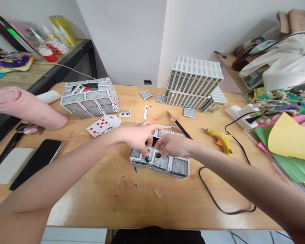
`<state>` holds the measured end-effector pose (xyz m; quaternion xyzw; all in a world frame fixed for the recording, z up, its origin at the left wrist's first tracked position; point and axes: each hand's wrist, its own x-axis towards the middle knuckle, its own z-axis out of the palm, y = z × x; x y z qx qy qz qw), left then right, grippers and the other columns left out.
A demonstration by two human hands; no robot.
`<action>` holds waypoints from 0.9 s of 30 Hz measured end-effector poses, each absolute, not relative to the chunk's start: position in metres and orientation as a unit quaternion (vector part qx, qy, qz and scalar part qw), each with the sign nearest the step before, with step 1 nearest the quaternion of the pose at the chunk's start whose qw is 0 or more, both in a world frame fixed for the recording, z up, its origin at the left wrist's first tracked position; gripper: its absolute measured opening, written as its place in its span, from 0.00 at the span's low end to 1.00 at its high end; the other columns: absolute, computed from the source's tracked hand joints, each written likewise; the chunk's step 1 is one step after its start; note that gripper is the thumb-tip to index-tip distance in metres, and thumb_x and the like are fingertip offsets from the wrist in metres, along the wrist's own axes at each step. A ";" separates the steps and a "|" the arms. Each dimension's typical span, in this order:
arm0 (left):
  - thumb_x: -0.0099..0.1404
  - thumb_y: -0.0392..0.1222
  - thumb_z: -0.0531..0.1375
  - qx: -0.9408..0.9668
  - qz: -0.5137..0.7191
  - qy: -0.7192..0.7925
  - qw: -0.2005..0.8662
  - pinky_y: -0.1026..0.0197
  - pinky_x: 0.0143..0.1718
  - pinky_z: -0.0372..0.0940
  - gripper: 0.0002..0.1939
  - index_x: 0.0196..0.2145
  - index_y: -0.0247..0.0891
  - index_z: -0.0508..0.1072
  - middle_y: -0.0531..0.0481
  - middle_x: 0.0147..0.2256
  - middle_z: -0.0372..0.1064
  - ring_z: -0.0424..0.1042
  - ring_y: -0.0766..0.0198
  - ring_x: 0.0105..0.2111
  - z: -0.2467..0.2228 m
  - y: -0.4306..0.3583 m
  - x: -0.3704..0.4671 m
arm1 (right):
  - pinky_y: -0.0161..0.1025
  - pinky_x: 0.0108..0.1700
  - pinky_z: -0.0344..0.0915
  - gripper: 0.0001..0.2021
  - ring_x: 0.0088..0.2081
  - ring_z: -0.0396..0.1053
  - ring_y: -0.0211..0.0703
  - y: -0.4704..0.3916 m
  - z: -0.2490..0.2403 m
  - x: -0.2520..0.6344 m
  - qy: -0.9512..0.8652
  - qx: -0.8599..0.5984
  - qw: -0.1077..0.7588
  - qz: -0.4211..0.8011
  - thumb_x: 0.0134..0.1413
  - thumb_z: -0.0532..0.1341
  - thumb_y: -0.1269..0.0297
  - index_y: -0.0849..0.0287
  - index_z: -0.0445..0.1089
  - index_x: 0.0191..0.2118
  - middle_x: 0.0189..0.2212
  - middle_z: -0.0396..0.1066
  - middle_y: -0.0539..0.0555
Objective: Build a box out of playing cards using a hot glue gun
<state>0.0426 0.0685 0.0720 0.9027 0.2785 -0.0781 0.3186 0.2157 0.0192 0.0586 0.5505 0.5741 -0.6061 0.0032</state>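
A box covered in playing cards (pixel 179 166), grey patterned backs outward, lies on the table in front of me. A dark opening shows in its top. My left hand (pixel 139 137) grips the left part of the box at the opening, its thumb pressed on the near side. From the right, my right hand (pixel 171 145) pinches the opening's near edge, fingertips bent into the gap and thumb close to the left thumb. What the fingertips touch inside is hidden. Just behind the box lies a knife with a black handle (pixel 183 129).
A yellow glue gun (pixel 220 139) with a black cord (pixel 213 200) lies right. Card packs (pixel 193 81) are stacked at the back. A larger card-covered box (pixel 91 100), loose playing cards (pixel 103 125), a pink roll (pixel 30 108) and a black phone (pixel 38 162) are left.
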 end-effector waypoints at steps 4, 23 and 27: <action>0.44 0.45 0.66 0.890 -0.122 0.288 0.333 0.56 0.45 0.63 0.11 0.26 0.40 0.73 0.51 0.60 0.56 0.54 0.50 0.57 0.078 0.070 0.046 | 0.32 0.32 0.58 0.07 0.32 0.66 0.38 0.018 0.058 0.215 0.574 0.553 -0.001 -0.604 0.39 0.61 0.75 0.58 0.71 0.28 0.27 0.71 0.48; 0.48 0.55 0.67 0.925 0.072 0.291 0.234 0.39 0.58 0.51 0.21 0.39 0.46 0.74 0.48 0.58 0.52 0.47 0.45 0.60 0.091 0.031 0.018 | 0.32 0.30 0.54 0.05 0.28 0.61 0.36 0.010 0.062 0.212 0.603 0.546 -0.015 -0.582 0.36 0.60 0.74 0.60 0.69 0.25 0.23 0.66 0.47; 0.44 0.52 0.69 0.931 0.090 0.299 0.187 0.36 0.59 0.48 0.22 0.36 0.41 0.73 0.44 0.57 0.54 0.46 0.41 0.60 0.077 0.014 0.010 | 0.32 0.30 0.54 0.06 0.28 0.61 0.36 0.010 0.062 0.212 0.595 0.541 -0.013 -0.594 0.37 0.61 0.73 0.59 0.70 0.27 0.23 0.66 0.47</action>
